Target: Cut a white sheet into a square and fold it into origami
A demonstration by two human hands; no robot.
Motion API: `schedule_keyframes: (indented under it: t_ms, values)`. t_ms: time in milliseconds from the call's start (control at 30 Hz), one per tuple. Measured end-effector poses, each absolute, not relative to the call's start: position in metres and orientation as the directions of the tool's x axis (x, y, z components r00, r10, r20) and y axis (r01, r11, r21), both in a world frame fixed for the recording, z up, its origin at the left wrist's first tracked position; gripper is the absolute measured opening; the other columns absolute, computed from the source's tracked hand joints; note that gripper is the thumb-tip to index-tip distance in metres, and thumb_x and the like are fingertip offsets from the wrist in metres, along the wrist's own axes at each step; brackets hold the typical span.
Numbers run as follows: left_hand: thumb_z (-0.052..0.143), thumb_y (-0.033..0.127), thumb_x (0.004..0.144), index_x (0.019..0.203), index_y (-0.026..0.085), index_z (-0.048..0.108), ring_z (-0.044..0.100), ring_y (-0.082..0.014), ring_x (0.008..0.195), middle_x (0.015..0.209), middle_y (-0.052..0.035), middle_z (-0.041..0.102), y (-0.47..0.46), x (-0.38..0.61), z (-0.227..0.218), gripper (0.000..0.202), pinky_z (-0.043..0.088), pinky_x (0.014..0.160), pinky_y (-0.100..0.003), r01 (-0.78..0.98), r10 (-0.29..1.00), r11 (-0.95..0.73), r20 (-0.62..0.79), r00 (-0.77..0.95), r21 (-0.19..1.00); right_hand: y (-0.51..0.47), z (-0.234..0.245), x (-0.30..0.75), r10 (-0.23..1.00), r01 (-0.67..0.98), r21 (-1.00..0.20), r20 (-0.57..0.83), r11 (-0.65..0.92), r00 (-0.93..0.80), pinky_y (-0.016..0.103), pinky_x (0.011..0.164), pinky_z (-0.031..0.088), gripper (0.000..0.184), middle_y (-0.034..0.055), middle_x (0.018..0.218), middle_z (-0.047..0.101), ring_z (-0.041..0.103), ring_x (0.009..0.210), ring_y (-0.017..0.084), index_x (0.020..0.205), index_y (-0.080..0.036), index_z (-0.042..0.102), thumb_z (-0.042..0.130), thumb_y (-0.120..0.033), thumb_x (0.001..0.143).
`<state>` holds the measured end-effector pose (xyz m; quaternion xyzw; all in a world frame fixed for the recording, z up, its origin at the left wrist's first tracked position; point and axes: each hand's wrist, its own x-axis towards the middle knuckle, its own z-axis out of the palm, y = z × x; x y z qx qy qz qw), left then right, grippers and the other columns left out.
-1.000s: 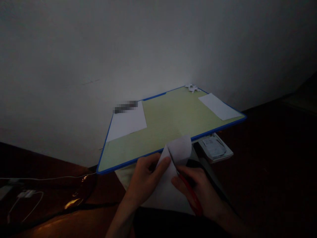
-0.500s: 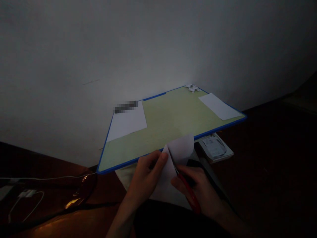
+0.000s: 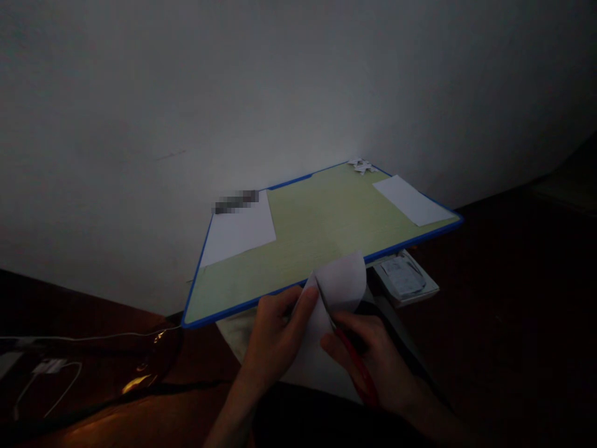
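Between thumb and fingers, my left hand point(image 3: 278, 326) pinches a white sheet of paper point(image 3: 342, 283) in front of the table's near edge. A slit splits the sheet, and its right flap curls up. My right hand point(image 3: 373, 348) is wrapped around red-handled scissors point(image 3: 359, 364), low on the right side of the paper. The blades lie at the slit, partly hidden by the paper and my fingers. Both hands are close together above my lap.
A pale green table point(image 3: 321, 218) with a blue rim stands against the wall. On it lie a white sheet point(image 3: 245, 233) at left, another sheet point(image 3: 415, 202) at right and paper scraps point(image 3: 362, 165) at the far corner. Below is a book point(image 3: 405, 278); white cables point(image 3: 51, 367) lie at left.
Little differs. My left thumb has shifted slightly along the paper, and the right hand with the scissors has barely moved. The paper flap looks slightly more curled.
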<state>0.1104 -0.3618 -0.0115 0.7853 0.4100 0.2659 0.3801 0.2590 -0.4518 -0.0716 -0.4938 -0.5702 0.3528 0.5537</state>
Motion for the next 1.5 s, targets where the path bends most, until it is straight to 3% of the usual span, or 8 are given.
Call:
schedule_keyframes:
  t_ms: [333, 567, 800, 1500]
  values:
    - [0.053, 0.048, 0.103, 0.063, 0.018, 0.052, 0.04, -0.0103, 0.057, 0.059, 0.004, 0.043, -0.3631, 0.1091, -0.0117, 0.05, 0.028, 0.053, -0.026, 0.418, 0.833, -0.395, 0.127, 0.539, 0.818, -0.4534, -0.075, 0.2589, 0.958, 0.212, -0.948, 0.264, 0.236, 0.113, 0.024, 0.055, 0.046, 0.032, 0.0002, 0.07, 0.066, 0.058, 0.061, 0.014, 0.081, -0.019, 0.07, 0.064, -0.043, 0.1]
    - [0.052, 0.048, 0.104, 0.063, 0.018, 0.05, 0.04, -0.0109, 0.059, 0.061, 0.0035, 0.043, -0.3632, 0.1091, -0.0108, 0.05, 0.028, 0.054, -0.025, 0.42, 0.835, -0.366, 0.094, 0.542, 0.831, -0.4542, -0.0713, 0.2587, 0.977, 0.144, -0.972, 0.198, 0.185, 0.082, 0.024, 0.057, 0.047, 0.035, 0.002, 0.074, 0.069, 0.059, 0.065, 0.015, 0.086, -0.016, 0.074, 0.064, -0.047, 0.1]
    - [0.051, 0.05, 0.103, 0.064, 0.018, 0.052, 0.042, -0.0118, 0.059, 0.06, 0.0028, 0.044, -0.363, 0.1093, -0.0091, 0.051, 0.028, 0.053, -0.026, 0.421, 0.834, -0.356, 0.08, 0.546, 0.834, -0.4535, -0.0677, 0.2589, 0.965, 0.147, -0.961, 0.249, 0.235, 0.086, 0.024, 0.055, 0.046, 0.033, -0.0004, 0.068, 0.063, 0.054, 0.059, 0.013, 0.078, -0.018, 0.069, 0.064, -0.043, 0.1]
    - [0.05, 0.051, 0.104, 0.065, 0.018, 0.052, 0.042, -0.0121, 0.061, 0.063, 0.0026, 0.043, -0.3634, 0.1086, -0.0101, 0.051, 0.029, 0.055, -0.026, 0.434, 0.833, -0.34, 0.053, 0.551, 0.835, -0.4545, -0.0751, 0.2579, 0.972, 0.098, -0.972, 0.22, 0.212, 0.079, 0.024, 0.056, 0.041, 0.034, -0.0025, 0.068, 0.057, 0.049, 0.06, 0.011, 0.077, -0.017, 0.066, 0.065, -0.042, 0.101]
